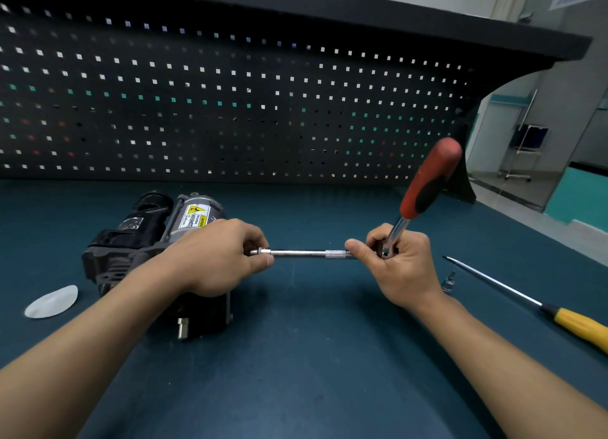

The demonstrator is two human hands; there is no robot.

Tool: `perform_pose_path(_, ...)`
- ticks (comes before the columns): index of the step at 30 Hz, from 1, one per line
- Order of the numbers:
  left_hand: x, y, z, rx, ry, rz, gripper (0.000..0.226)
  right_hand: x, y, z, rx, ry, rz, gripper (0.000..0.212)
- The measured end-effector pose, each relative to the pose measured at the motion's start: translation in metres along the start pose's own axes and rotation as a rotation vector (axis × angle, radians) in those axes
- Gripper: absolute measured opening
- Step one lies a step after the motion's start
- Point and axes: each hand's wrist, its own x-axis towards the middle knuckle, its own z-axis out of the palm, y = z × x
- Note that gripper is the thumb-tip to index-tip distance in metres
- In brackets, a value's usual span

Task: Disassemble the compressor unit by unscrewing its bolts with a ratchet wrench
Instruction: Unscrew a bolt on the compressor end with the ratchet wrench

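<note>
Left hand (217, 257) pinches the extension bar (306, 253), right hand (398, 271) grips the ratchet wrench (427, 182) head.

Glossy chrome extension bar (306, 253) with knurled band, matt red-black wrench handle (431, 178), matt bench mat (312, 340).

Stretched both forearms forward, pinched the bar (306, 253) end with left hand (223, 257), gripped the ratchet (424, 192) head in right hand (399, 269), thumb along the bar
</note>
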Motion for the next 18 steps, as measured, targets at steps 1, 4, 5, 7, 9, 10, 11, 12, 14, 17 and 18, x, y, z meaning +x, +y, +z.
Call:
perform_pose_path(1,0.000,0.000,-0.001,0.009,-0.027,0.002,0.018,0.000,0.000,0.000,0.001,-0.006,-0.004,0.039)
perform_pose_path(4,0.002,0.001,-0.003,0.013,-0.082,0.003,0.018,0.000,0.000,0.001,0.003,-0.033,0.037,0.044)
perform_pose_path(5,0.002,0.001,-0.003,0.009,-0.088,0.002,0.019,0.000,-0.001,0.001,0.003,-0.043,0.071,0.047)
perform_pose_path(7,0.003,0.000,-0.004,-0.004,-0.091,0.001,0.021,0.003,-0.003,0.000,0.003,-0.071,0.158,0.052)
perform_pose_path(9,0.003,0.000,-0.003,-0.020,-0.093,0.003,0.021,0.006,-0.005,0.000,0.047,-0.114,0.265,0.055)
perform_pose_path(10,0.003,0.000,-0.003,-0.024,-0.093,0.004,0.021,0.007,-0.005,-0.001,0.070,-0.134,0.325,0.058)
perform_pose_path(11,0.003,0.000,-0.003,-0.025,-0.093,0.004,0.021,0.008,-0.005,-0.001,0.086,-0.150,0.388,0.060)
perform_pose_path(12,0.003,0.000,-0.003,-0.026,-0.093,0.004,0.020,0.009,-0.006,-0.001,0.100,-0.161,0.450,0.059)
perform_pose_path(14,0.003,0.000,-0.003,-0.029,-0.093,0.006,0.020,0.010,-0.008,0.000,0.121,-0.177,0.560,0.055)
perform_pose_path(17,0.003,-0.001,-0.003,-0.030,-0.093,0.010,0.021,0.011,-0.012,0.001,0.170,-0.205,0.721,0.054)
perform_pose_path(18,0.003,-0.001,-0.003,-0.028,-0.094,0.013,0.022,0.011,-0.013,0.001,0.191,-0.220,0.775,0.052)
